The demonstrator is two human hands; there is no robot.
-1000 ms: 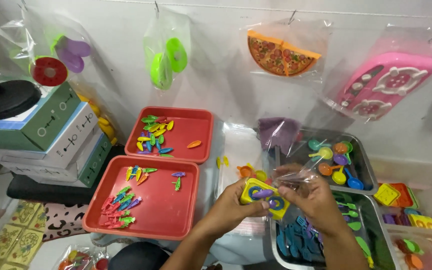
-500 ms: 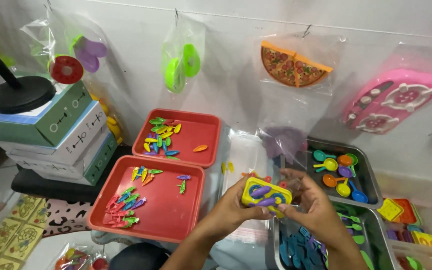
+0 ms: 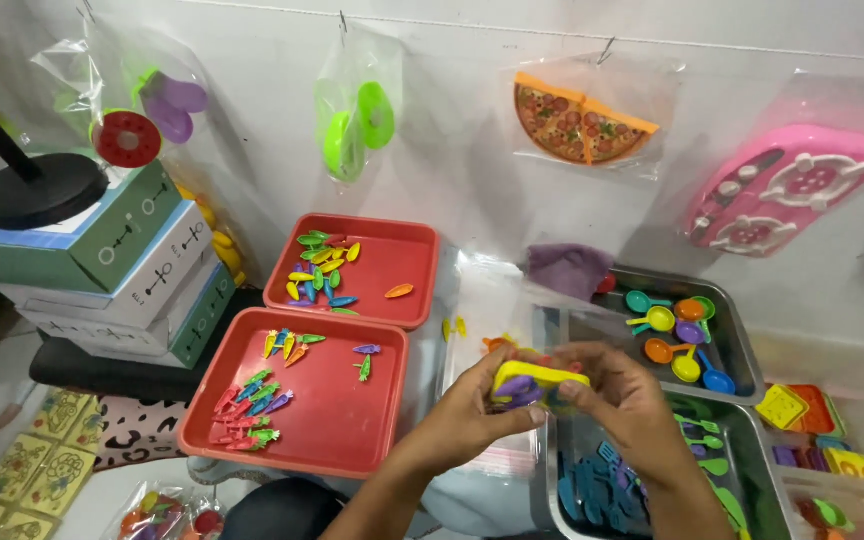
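Toy: you hold a small yellow toy piece (image 3: 537, 378) with purple bits, above the clear bag (image 3: 497, 300)
Left hand (image 3: 472, 415): pinches its left end
Right hand (image 3: 627, 400): fingers closed on its right end
Handling: likely light, stiff, smooth plastic; grip the yellow edges

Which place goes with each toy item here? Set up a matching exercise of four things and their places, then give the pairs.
Things:
1. yellow toy
2. pizza slices
3. pink toy stove
4. coloured spoons

Places:
A. in a grey metal tray
B. bagged on the wall, far right
C. held between both hands
D. bagged on the wall, above the trays, centre right

Pairs: 1-C, 2-D, 3-B, 4-A
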